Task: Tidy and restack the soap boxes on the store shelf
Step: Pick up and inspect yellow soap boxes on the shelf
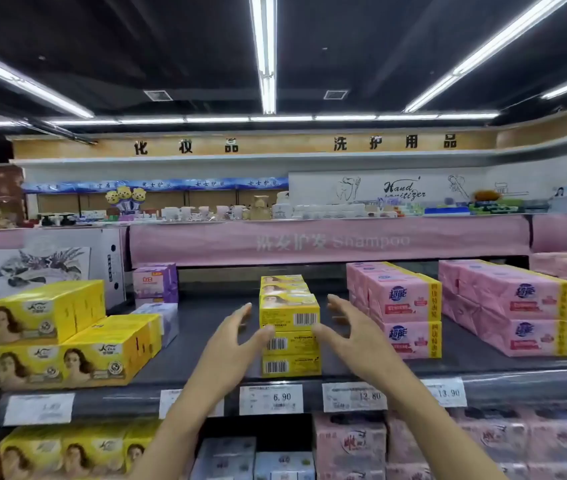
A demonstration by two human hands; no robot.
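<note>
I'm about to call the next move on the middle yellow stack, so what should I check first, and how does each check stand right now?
1. Left hand open beside the middle yellow stack: ok.
2. Right hand open on the stack's other side: ok.
3. Fingers actually pressing the box sides: cannot tell, as the contact is blurred.
4. The stack's three barcode ends roughly flush at the front: ok.
5. Bare shelf left of the stack, giving room to shift it: ok.
6. Yellow boxes at far left squared up: not ok, as they sit staggered and angled.
</note>
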